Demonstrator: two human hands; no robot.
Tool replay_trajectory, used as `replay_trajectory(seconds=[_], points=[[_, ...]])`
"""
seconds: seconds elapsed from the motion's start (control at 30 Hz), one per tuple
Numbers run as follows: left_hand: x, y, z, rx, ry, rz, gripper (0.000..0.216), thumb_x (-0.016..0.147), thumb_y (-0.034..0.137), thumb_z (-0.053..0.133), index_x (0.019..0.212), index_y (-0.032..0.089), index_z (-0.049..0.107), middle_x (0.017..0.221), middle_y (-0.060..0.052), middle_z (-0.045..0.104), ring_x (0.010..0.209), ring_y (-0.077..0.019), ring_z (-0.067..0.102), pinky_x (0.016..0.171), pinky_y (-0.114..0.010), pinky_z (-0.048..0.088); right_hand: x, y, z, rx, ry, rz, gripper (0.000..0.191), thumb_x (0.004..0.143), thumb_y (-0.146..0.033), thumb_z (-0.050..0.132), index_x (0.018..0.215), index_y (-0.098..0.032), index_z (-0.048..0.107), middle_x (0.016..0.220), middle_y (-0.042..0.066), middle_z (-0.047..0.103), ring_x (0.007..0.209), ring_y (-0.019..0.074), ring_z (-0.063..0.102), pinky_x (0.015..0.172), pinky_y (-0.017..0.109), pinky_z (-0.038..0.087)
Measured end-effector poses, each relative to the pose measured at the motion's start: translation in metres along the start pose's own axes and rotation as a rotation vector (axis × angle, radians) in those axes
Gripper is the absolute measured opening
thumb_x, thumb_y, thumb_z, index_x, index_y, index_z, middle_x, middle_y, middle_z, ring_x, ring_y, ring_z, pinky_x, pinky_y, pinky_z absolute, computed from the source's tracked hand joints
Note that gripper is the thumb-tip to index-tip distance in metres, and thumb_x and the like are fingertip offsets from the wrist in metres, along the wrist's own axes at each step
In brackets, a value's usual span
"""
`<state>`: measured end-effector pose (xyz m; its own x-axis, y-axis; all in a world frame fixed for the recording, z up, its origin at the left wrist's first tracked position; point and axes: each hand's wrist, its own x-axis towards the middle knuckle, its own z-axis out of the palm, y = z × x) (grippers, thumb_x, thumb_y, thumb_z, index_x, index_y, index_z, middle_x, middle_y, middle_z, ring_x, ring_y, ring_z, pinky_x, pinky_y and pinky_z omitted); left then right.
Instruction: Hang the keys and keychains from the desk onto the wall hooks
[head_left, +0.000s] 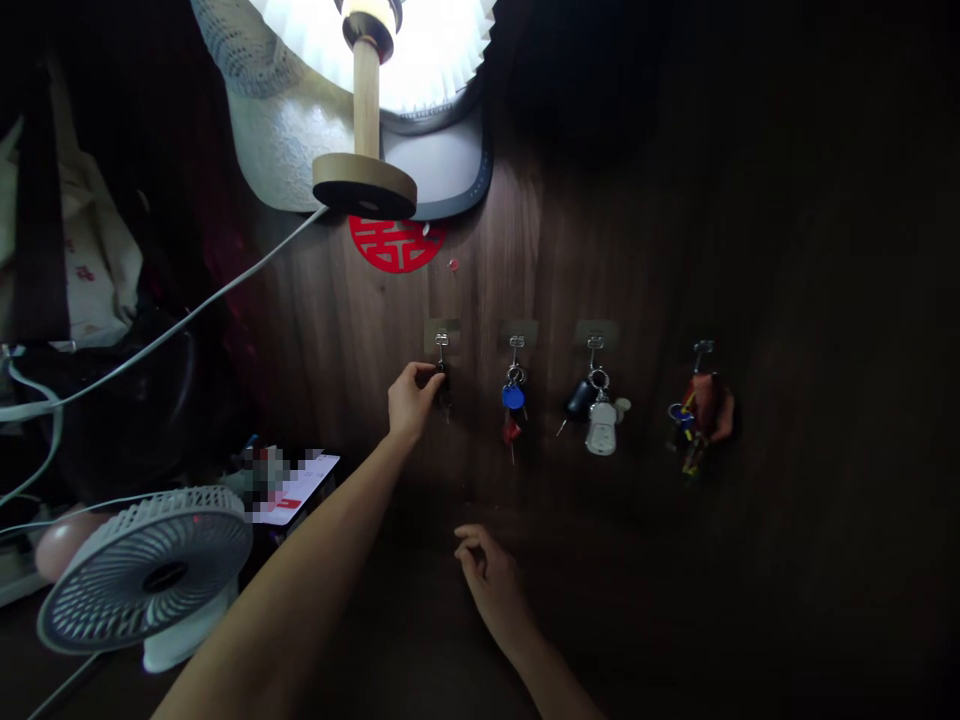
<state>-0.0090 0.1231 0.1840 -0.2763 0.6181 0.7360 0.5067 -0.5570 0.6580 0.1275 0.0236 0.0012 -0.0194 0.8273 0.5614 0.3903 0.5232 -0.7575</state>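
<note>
Head view. Left hand (410, 403) raised to the leftmost of three adhesive wall hooks, fingers curled round the top of a dark key bunch (445, 393). The grip looks closed on the bunch, though the fingers hide part of it. The bunch hangs from the metal hook (442, 345); long axis near vertical, key tip pointing down, slightly right. Right hand (491, 583) is well apart, lower and nearer the camera, fingers loosely curled, nothing visible in it, in front of the dim lower part of the wood-grain panel (570, 250).

Along the panel, rightward: a key set with blue and red tags (513, 405); a set with a black fob and a white fob (596, 415); then a multicoloured bunch (697, 420), hanging apart from the others. All hang downward.

Above: a lamp with a pleated white shade (367, 60) on a wooden stem, and below its base a round red paper-cut emblem (396, 243) on the panel. Left of the arm: a white desk fan (146, 570), a white cable (187, 310), and a card (296, 490), partly pixelated. Far left, a hanging canvas bag (94, 250); its contents cannot be seen.
</note>
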Motion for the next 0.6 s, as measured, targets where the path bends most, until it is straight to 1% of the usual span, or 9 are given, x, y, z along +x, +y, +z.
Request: replay_trajectory(seconds=[0.07,0.17,0.23,0.3,0.4,0.47,0.53,0.6], points=[[-0.004,-0.003,0.001,-0.058,0.004,-0.043,0.014,0.073,0.026,0.065,0.085,0.019,0.064,0.078,0.0,0.069,0.072,-0.0136,0.063,0.068,-0.023,0.047,0.0,0.001,0.0,0.001,0.005,-0.006,0.021,0.074,-0.019,0.047,0.087,-0.023,0.063,0.067,-0.003,0.065,0.055,0.0118,0.057,0.054,0.021,0.044],[-0.014,-0.01,0.001,-0.094,-0.024,-0.07,0.016,0.073,0.025,0.065,0.088,0.019,0.063,0.079,0.0,0.069,0.074,-0.0136,0.063,0.072,-0.024,0.048,0.0,0.004,0.001,-0.001,0.011,-0.017,0.021,0.075,-0.02,0.047,0.087,-0.022,0.063,0.068,-0.003,0.065,0.054,0.0114,0.057,0.053,0.02,0.044],[-0.024,-0.018,-0.001,-0.092,-0.054,-0.087,0.016,0.073,0.024,0.064,0.088,0.019,0.064,0.08,-0.001,0.07,0.076,-0.014,0.064,0.073,-0.025,0.048,0.0,0.006,0.001,0.002,0.002,-0.013,0.021,0.075,-0.021,0.047,0.089,-0.022,0.063,0.069,-0.002,0.065,0.053,0.0111,0.056,0.052,0.02,0.044],[-0.037,-0.025,-0.005,-0.081,-0.085,-0.113,0.015,0.074,0.024,0.063,0.088,0.018,0.064,0.081,-0.001,0.07,0.076,-0.0144,0.064,0.073,-0.025,0.048,0.0,0.006,0.0,0.012,-0.017,-0.008,0.021,0.076,-0.022,0.048,0.091,-0.021,0.063,0.071,-0.001,0.066,0.057,0.0122,0.058,0.052,0.02,0.044],[-0.06,-0.038,-0.012,-0.056,-0.133,-0.156,0.016,0.075,0.025,0.061,0.089,0.018,0.064,0.08,-0.002,0.07,0.073,-0.0145,0.064,0.07,-0.025,0.049,0.0,0.005,-0.002,0.031,-0.033,-0.002,0.02,0.077,-0.026,0.049,0.091,-0.021,0.062,0.076,0.002,0.068,0.067,0.0159,0.063,0.055,0.022,0.047],[-0.076,-0.048,-0.02,-0.037,-0.151,-0.171,0.016,0.075,0.026,0.06,0.088,0.018,0.065,0.079,-0.001,0.07,0.072,-0.0147,0.064,0.069,-0.025,0.049,0.001,0.003,-0.003,0.029,-0.032,-0.012,0.019,0.078,-0.027,0.049,0.09,-0.022,0.062,0.08,0.003,0.069,0.074,0.0181,0.064,0.06,0.025,0.049],[-0.091,-0.06,-0.028,-0.036,-0.171,-0.192,0.015,0.075,0.026,0.059,0.087,0.019,0.065,0.079,-0.001,0.07,0.073,-0.015,0.064,0.069,-0.026,0.049,0.001,0.002,-0.003,0.015,-0.029,-0.027,0.018,0.078,-0.028,0.049,0.09,-0.023,0.062,0.08,0.003,0.07,0.075,0.0187,0.065,0.064,0.027,0.05],[-0.105,-0.074,-0.037,-0.05,-0.177,-0.224,0.017,0.075,0.028,0.058,0.086,0.018,0.065,0.079,-0.002,0.07,0.073,-0.0156,0.064,0.068,-0.026,0.049,0.001,0.002,-0.003,-0.003,-0.034,-0.035,0.019,0.078,-0.028,0.049,0.09,-0.023,0.062,0.076,0.002,0.069,0.071,0.0179,0.065,0.064,0.026,0.049]])
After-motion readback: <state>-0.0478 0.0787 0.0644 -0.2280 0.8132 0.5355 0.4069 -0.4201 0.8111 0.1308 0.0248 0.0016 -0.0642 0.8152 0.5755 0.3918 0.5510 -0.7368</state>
